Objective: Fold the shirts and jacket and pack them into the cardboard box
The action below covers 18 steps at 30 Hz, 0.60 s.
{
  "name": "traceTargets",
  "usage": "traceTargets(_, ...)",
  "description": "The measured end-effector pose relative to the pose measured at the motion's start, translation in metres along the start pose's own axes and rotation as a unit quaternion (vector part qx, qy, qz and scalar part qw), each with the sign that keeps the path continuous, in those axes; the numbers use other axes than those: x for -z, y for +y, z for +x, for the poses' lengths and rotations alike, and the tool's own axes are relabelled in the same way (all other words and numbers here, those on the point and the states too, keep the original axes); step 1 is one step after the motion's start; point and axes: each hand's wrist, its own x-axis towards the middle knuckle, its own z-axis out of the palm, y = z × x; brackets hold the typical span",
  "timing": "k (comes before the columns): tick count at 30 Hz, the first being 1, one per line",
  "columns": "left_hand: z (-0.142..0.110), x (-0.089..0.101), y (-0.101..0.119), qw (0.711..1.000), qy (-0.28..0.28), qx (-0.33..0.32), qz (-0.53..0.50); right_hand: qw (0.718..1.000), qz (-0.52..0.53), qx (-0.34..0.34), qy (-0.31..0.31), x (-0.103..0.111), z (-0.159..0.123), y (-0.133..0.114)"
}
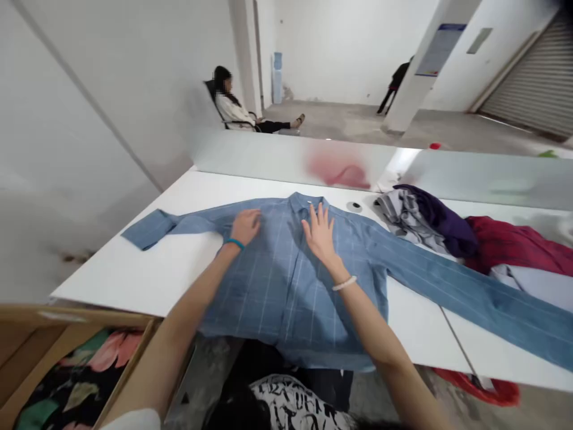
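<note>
A blue checked long-sleeved shirt [273, 280] lies spread flat on the white table [147, 269], sleeves stretched out to both sides and its hem hanging over the near edge. My left hand [245, 227], with a blue wristband, rests palm down on the shirt's left shoulder, fingers together and slightly bent. My right hand [319, 230], with a white bracelet, lies flat just below the collar, fingers stretched out and spread. Neither hand grips the cloth.
A pile of grey, purple and red clothes [447, 230] sits at the table's right. A cardboard box [67, 364] with flowered fabric stands at lower left. A low partition [286, 158] backs the table. A person sits in a chair [233, 107] beyond; another stands far off.
</note>
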Motion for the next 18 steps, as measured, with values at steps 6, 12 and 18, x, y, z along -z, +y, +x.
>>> traceTargets(6,-0.081,0.08,-0.15,0.956,0.07,0.256,0.123,0.989,-0.087,0.006,-0.118,-0.071,-0.002,-0.032)
traceTargets(12,-0.09,0.098,-0.208,0.904,-0.005,0.38,0.196,0.989,-0.097,0.016,-0.114,-0.086,-0.002,-0.022)
traceTargets(18,-0.071,0.114,-0.237,0.922,-0.117,0.327,0.171,0.988,-0.109,0.014,-0.112,-0.086,-0.002,-0.023)
